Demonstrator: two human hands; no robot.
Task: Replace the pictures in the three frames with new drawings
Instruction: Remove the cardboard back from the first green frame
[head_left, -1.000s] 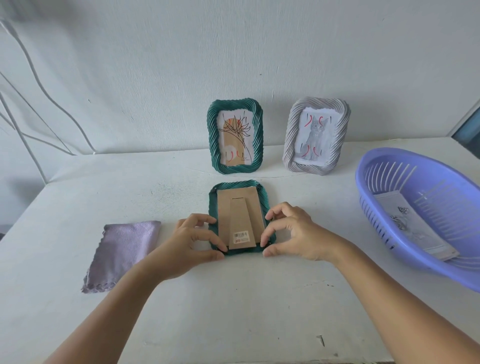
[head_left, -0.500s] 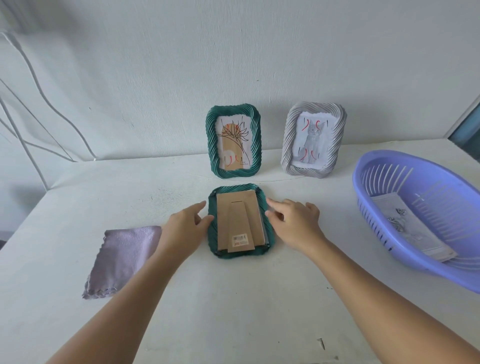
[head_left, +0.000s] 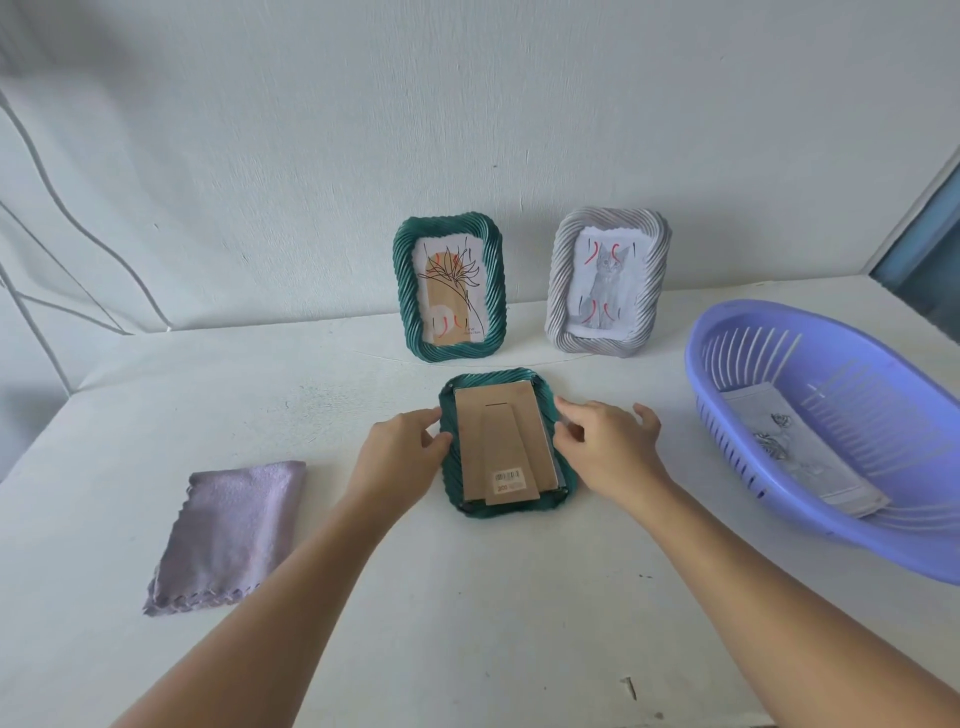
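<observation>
A green frame (head_left: 565, 480) lies face down in the middle of the white table (head_left: 467, 597), its brown cardboard back (head_left: 501, 431) and folded stand facing up. My left hand (head_left: 400, 454) touches the frame's left edge with relaxed fingers. My right hand (head_left: 610, 447) touches the right edge near the far corner, forefinger stretched out. Behind, a second green frame (head_left: 451, 286) with a plant drawing and a grey frame (head_left: 607, 283) with a cat drawing stand against the wall.
A purple plastic basket (head_left: 727, 338) sits at the right and holds sheets with drawings (head_left: 795, 452). A folded lilac cloth (head_left: 228, 535) lies at the left. White cables run down the wall at the far left.
Both hands slid from the frame's near end up along its sides, and their fingers uncurled. The frame has stayed face down in the same place.
</observation>
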